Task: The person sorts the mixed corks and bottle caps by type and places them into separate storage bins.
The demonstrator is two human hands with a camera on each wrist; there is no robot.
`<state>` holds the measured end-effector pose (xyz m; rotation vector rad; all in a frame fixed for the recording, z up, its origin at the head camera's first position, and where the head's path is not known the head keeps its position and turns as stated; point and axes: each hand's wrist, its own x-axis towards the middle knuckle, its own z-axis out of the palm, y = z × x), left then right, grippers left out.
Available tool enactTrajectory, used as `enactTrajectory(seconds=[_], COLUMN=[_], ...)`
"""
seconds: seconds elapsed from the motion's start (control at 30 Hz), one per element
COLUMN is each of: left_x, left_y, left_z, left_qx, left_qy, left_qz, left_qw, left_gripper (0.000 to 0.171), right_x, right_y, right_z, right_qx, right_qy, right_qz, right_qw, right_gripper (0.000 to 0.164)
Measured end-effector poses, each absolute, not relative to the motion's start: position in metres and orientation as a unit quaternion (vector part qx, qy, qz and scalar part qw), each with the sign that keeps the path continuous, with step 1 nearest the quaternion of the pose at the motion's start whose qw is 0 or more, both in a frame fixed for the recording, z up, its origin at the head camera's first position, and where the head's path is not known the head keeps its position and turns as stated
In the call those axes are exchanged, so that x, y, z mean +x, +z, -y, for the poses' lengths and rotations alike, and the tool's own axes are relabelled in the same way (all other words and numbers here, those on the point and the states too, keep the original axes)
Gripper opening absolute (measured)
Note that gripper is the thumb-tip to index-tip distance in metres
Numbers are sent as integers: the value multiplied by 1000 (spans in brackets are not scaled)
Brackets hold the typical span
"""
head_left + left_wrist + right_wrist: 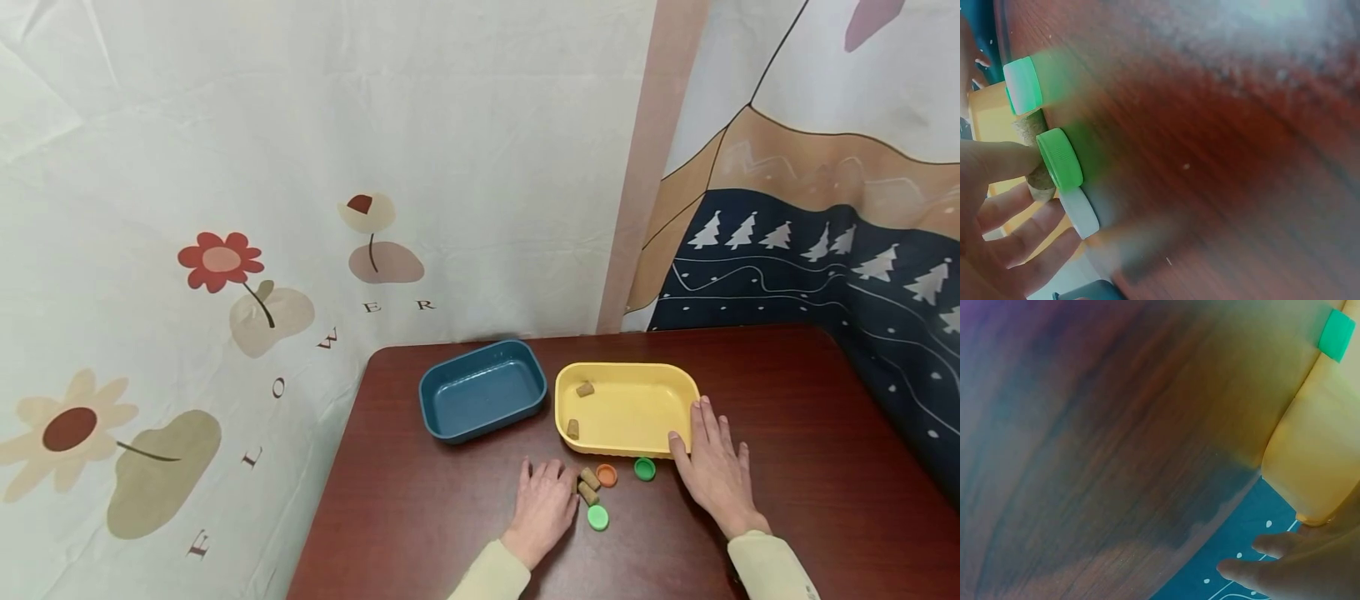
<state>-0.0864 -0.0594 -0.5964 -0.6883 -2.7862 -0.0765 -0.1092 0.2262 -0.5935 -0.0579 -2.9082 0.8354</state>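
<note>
Between seven and eight o'clock from the yellow tray (641, 408), the left hand (540, 510) lies with fingers spread and slightly bent beside loose corks (588, 494) at its two o'clock; whether it touches any, I cannot tell. The right hand (716, 475), holding nothing, rests at the tray's four o'clock corner, fingers straight, thumb wide apart over the rim. Two corks lie inside, at eight and ten o'clock.

Beyond the reddish-brown table (817, 467), a pale cloth (487, 150) (red flower (222, 260) and all) and white printed trees (742, 231)
</note>
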Motion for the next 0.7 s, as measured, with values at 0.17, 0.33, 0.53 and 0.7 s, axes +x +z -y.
enactTrajectory(seconds=[0.17,0.33,0.53,0.7], left_x=[-83,-79,-76,-77], left_y=[-594,-592,-588,-584], left_z=[62,67,71,72], left_qx=[-239,-241,-232,-231], left_qy=[-42,-73,-118,-138], left_qz=[958,950,947,941], left_qw=[155,186,187,204], left_gripper=[32,33,33,36], right_x=[-109,-109,-109,-109], right_y=[-593,-593,-593,-594], right_z=[-226,-226,-225,-226], right_qx=[-20,-19,-18,-19], right_qy=[273,270,267,269], right_qz=[960,961,962,961], right_qw=[51,48,53,54], right_gripper=[77,77,77,77])
